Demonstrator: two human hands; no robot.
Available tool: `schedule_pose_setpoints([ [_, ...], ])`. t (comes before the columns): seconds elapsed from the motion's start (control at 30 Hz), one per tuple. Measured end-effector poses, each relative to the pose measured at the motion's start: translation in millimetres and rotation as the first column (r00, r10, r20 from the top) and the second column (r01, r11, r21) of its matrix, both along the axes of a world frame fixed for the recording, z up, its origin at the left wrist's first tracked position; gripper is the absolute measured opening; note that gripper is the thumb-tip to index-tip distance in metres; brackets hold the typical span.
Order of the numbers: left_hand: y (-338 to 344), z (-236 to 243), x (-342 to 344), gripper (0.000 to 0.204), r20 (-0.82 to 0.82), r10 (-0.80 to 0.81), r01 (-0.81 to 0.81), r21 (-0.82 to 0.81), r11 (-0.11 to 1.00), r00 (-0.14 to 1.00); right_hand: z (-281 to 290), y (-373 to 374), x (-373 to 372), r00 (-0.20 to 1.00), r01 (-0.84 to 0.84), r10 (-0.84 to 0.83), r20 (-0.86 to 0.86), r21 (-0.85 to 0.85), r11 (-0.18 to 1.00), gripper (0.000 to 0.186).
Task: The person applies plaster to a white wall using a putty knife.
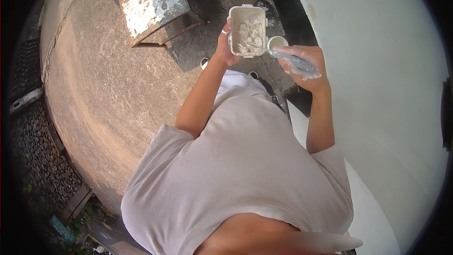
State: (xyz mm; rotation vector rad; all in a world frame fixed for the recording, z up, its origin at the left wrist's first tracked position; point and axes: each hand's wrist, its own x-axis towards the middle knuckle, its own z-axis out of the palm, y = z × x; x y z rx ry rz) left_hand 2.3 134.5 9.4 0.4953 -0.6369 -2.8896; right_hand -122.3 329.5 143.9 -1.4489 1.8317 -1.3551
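Observation:
My left hand (227,47) is closed on the left side of a white rectangular plastic tub (230,42) and holds it up in front of me. Lumpy off-white paste (251,30) covers the inside of the tub. In my right hand (309,63), smeared with white paste, is a putty knife (298,60) with a grey-blue handle. It slants left over the tub's rim, and its tip is hard to make out against the paste. Behind the knife, lower down, stands a round white bucket (277,41), partly covered by my right hand.
A smooth pale wall (377,89) rises close along my right side. Ahead to the left stands a worn bench (153,2) with a paint-splotched top. Rough concrete floor (113,94) stretches out to the left, toward a stone-covered strip (45,146). My shoes (204,63) show below the tub.

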Motion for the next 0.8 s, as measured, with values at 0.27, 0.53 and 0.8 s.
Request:
schedule_pose_setpoints([
  [0.27,6,-1,-6,0.086,0.061,0.04,-0.033,-0.114,0.993,0.997,-19,-18,18,0.995,-0.093,0.094,-0.041,0.03,0.995,0.032],
  [0.53,14,-13,-6,0.085,0.024,0.12,-0.12,-0.009,0.993,0.992,-26,-16,11,0.997,0.063,-0.069,0.044,0.126,0.99,0.025],
  [0.8,13,-7,-5,0.089,0.002,0.245,-0.245,-0.057,0.968,0.969,-31,-16,20,0.919,0.342,-0.337,0.202,0.014,0.94,0.018],
])
